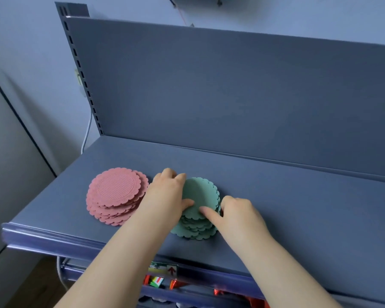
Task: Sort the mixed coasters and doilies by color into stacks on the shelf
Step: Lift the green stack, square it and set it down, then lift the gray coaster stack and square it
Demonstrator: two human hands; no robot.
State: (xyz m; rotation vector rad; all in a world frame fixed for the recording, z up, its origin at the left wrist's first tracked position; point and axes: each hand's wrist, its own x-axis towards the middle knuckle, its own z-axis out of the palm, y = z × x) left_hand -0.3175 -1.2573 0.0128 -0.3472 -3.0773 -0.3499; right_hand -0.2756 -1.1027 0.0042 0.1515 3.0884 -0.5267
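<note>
Two stacks of round coasters with wavy edges are seen on the blue-grey shelf [276,207]. The pink stack [116,196] is set near the left end. Its coasters are slid a little out of line, and thin ridges are seen on the top one. The green stack [200,192] is set to the right of it, near the front edge of the shelf. The lower green coasters are spread out a bit toward the front.

The green stack is held from both sides. The left hand [165,192] is placed between the two stacks. Its grip is closed on the green stack: the thumb is laid on the top coaster and the fingers are curled over the far left edge. The grip of the right hand [240,212] is closed on the same stack: the thumb is laid flat on top and the fingers are curled round the right side. The fingertips are hidden, so it may be that only the top few coasters are held.

A tall back panel [209,85] is fixed behind the shelf, with a post [80,74] full of slots at its left side. A white cable [87,132] is hung beside the post. Under the front edge, a lower shelf [209,294] with bright red and green things is seen, and a label [171,270] with a red arrow is stuck there.
</note>
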